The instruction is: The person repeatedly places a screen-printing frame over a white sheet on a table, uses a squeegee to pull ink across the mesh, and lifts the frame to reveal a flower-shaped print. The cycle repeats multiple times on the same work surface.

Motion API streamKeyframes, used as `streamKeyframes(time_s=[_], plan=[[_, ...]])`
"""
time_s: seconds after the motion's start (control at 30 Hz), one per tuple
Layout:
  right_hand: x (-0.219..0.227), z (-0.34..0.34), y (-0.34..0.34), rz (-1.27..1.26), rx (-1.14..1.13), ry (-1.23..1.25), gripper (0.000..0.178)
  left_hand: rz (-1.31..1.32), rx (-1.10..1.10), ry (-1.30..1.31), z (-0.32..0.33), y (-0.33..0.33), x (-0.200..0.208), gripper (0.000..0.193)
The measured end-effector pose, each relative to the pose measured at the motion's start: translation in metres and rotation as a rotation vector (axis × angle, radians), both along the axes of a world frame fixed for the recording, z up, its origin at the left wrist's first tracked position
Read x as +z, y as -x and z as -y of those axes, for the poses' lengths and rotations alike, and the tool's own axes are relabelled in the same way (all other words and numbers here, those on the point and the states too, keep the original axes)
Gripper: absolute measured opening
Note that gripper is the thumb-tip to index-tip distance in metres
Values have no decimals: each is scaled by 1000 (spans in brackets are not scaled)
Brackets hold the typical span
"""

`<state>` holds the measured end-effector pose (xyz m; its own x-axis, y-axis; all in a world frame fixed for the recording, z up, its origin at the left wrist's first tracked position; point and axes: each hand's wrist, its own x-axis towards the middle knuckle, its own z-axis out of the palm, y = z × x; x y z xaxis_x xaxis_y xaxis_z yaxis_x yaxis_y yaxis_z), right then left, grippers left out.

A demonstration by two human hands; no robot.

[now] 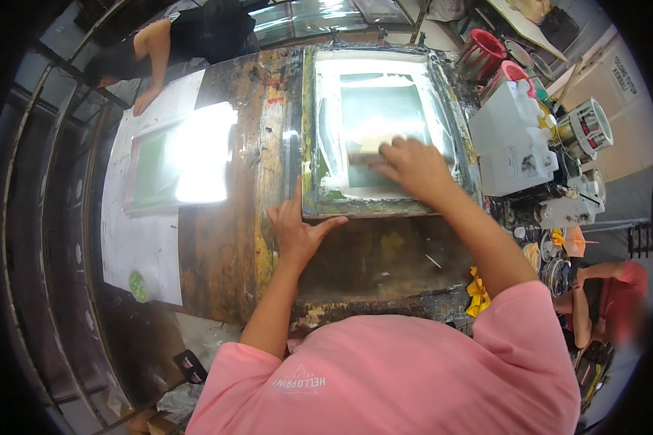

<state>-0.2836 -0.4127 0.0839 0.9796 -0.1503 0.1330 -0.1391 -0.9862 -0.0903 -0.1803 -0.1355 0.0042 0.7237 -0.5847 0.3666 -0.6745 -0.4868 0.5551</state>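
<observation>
A screen-printing frame (308, 167) lies on the stained worktable, its mesh bordered by whitish tape or coating around a greenish-grey window. My right hand (417, 170) is over the lower part of the mesh, fingers closed on a squeegee (364, 156) with a tan edge, partly smeared by motion. At the frame's near left corner rests my left hand (296, 228), thumb and forefinger stretched apart along the two sides, holding nothing. To the left, a glossy clear sheet (145, 170) with a green area lies partly on white paper, strongly reflecting light.
A white plastic jerrycan (508, 145), a red-stained bucket (480, 54) and several paint cans (584, 127) crowd the right side. A yellow cloth (477, 293) hangs at the near edge. One person's arm (152, 61) leans on the far left; another person (617, 304) is at right. Metal racks (43, 217) stand left.
</observation>
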Motion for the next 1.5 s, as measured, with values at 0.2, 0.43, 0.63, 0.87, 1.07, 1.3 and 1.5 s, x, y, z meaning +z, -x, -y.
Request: streamKeyframes(time_s=[0.2, 0.43, 0.63, 0.87, 1.07, 1.3, 1.5], plan=[[86, -39, 40, 235, 42, -54, 36, -577, -4, 529, 31, 5, 63, 102], [155, -13, -17, 660, -33, 335, 35, -131, -114, 147, 33, -23, 88, 83], [188, -1, -38, 700, 1, 224, 44, 157, -61, -599, 0, 7, 17, 104], [203, -3, -53, 816, -14, 218, 52, 79, -82, -548, 2, 9, 14, 131], [194, -3, -67, 950, -62, 375, 57, 109, -124, -11, 38, -13, 56, 85], [218, 15, -60, 651, -71, 93, 52, -85, 176, 294, 41, -76, 111, 43], [195, 10, -45, 667, -100, 288, 47, -58, 381, 257, -85, -186, 79, 53]])
